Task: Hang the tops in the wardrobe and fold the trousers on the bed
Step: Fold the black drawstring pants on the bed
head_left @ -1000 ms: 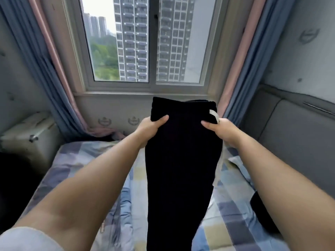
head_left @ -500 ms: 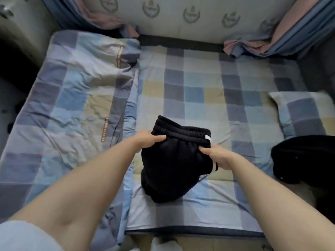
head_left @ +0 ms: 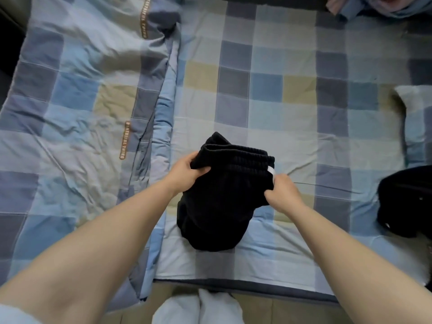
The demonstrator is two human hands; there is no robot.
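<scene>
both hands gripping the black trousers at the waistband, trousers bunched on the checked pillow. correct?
Not the pillow. The head view shows the black trousers bunched on the checked bed sheet; the pillow lies apart at the right edge. Left hand and right hand do grip the waistband.

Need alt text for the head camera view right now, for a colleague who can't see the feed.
Seen from above, a person's left hand and right hand grip the waistband of black trousers, whose bunched lower part rests on a checked bed sheet. A rumpled checked quilt lies left; another dark garment and a pillow lie at the right edge.
</scene>
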